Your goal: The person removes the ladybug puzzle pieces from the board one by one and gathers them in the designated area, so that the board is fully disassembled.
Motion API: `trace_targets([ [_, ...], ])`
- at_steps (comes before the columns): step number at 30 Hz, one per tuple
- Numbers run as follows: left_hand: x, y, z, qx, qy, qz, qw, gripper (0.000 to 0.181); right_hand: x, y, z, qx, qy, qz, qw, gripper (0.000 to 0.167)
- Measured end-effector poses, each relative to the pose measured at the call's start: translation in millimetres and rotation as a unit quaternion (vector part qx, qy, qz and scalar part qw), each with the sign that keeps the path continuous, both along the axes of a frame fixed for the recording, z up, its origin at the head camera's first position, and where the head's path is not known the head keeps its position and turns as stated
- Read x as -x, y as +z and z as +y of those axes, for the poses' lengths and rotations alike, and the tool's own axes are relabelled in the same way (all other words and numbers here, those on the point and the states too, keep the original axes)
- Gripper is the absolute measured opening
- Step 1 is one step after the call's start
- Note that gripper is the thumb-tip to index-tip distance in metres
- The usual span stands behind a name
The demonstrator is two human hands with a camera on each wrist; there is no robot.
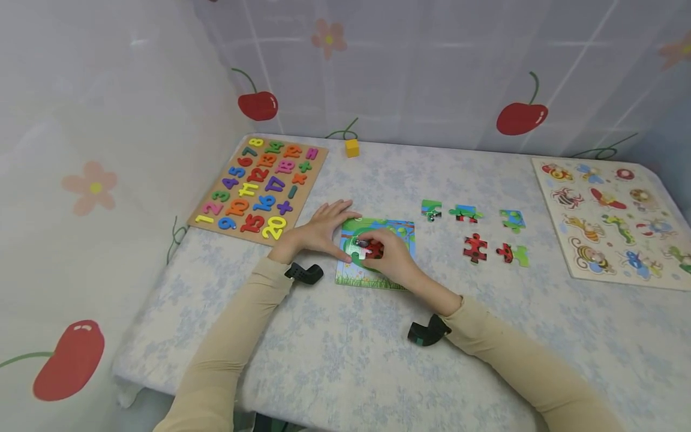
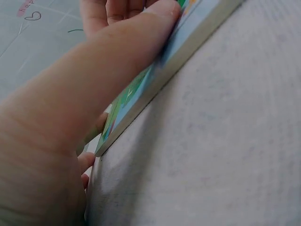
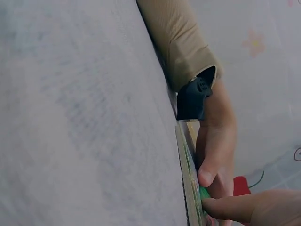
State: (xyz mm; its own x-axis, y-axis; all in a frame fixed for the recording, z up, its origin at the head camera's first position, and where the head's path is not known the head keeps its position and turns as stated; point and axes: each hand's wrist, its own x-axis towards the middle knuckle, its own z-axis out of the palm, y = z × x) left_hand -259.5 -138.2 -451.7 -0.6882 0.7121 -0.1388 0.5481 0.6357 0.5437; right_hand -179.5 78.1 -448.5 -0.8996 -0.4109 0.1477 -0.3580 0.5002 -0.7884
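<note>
- The puzzle board (image 1: 356, 281) lies flat on the bench (image 1: 345, 360), its longer side running left to right, directly under the right hand (image 1: 393, 257).
- That hand leans in from the lower right, seemingly pinching a red-and-black piece (image 1: 373, 249) over the board's middle.
- The left hand (image 1: 323, 231) is spread at the board's left edge, thumb on its border.
- Five loose pieces (image 1: 475, 248) lie right of the board, nearer the right hand.

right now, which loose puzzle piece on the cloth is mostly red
The red piece at left in the nearer row; the other four all show green.
</note>
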Motion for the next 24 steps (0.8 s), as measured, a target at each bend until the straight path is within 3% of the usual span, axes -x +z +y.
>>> trace_targets([
  [6, 0.1, 0.3, -0.3, 0.000, -0.007, 0.002, 1.0000, 0.106, 1.2, -4.6, 0, 0.046, 0.015, 0.013, 0.9987, 0.041],
  [11, -0.4, 1.1, 0.6, 0.002, -0.005, -0.001, 1.0000, 0.105, 3.9, -11.7, 0, 0.112, -0.007, -0.029, 0.9933, 0.029],
  [15, -1.0, 2.8, 0.5, 0.001, 0.000, -0.007, 1.0000, 0.105, 6.2, -13.6, 0, 0.178, -0.035, -0.084, 0.9798, 0.028],
  [19, -0.9, 3.0, 0.5, 0.002, 0.001, -0.008, 1.0000, 0.106, 7.5, -7.3, 2, 0.212, -0.072, -0.127, 0.9663, 0.030],
  [24, -0.8, 1.7, 1.0, 0.003, 0.000, -0.008, 1.0000, 0.106, 16.1, 3.1, 20, 0.223, -0.146, -0.140, 0.9536, 0.032],
])
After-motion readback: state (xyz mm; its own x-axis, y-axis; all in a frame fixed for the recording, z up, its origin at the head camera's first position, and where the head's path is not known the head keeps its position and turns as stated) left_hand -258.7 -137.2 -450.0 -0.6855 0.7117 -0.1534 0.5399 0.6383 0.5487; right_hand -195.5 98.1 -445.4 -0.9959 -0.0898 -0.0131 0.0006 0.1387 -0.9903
